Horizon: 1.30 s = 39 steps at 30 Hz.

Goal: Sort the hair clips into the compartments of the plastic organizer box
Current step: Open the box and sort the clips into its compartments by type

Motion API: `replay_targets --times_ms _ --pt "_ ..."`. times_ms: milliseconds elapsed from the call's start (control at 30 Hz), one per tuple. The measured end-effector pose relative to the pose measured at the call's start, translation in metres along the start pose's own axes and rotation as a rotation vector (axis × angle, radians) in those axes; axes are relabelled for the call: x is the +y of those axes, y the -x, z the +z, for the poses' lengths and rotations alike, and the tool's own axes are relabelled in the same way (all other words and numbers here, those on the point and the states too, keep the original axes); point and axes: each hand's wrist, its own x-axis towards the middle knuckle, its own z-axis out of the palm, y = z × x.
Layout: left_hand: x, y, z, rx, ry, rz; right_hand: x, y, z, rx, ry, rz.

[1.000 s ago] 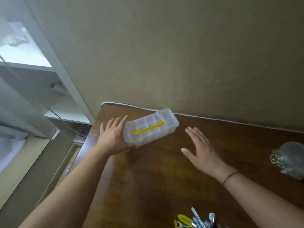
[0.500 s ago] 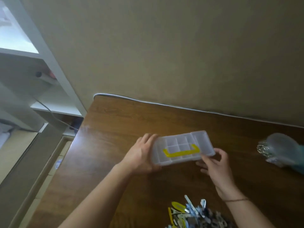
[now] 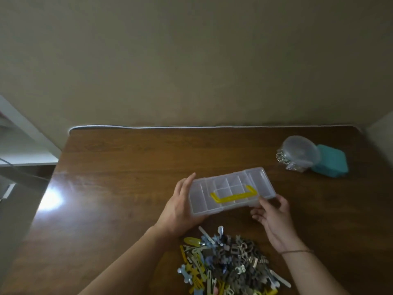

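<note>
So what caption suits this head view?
Both hands, left and right, hold the closed organizer box above a hair clip pile.

There is only one view, from a camera on the person's head. It looks forward and down over the table (image 3: 119, 188) toward the wall (image 3: 191, 60), which fills the upper half at 12 o'clock. The wide lens bends the far table edge. The camera is near: both forearms enter from 6 o'clock, and the left hand (image 3: 178, 211) and right hand (image 3: 274, 220) sit just below the centre, at the box (image 3: 229, 190). The pile of clips (image 3: 229, 262) lies at 6 o'clock, partly cut by the lower border.
</note>
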Motion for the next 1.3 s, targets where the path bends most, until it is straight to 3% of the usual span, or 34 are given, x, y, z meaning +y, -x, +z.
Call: replay_targets --times_ms 233,600,933,1167,1300 --pt "-0.001 0.002 0.003 0.01 0.046 -0.04 0.001 0.0 0.003 0.02 -0.045 -0.026" --pt "-0.006 0.005 0.008 0.04 0.132 -0.092 0.049 0.046 0.073 -0.214 -0.285 0.352" --pt "-0.007 0.007 0.012 0.044 0.17 -0.082 0.046 0.059 0.084 -0.022 -0.098 0.23" --pt "-0.006 0.006 0.013 0.058 0.18 -0.097 0.022 0.069 0.077 -0.117 -0.127 0.199" --pt "-0.004 0.008 0.012 0.051 0.185 -0.123 -0.002 0.081 0.082 -0.156 -0.019 0.025"
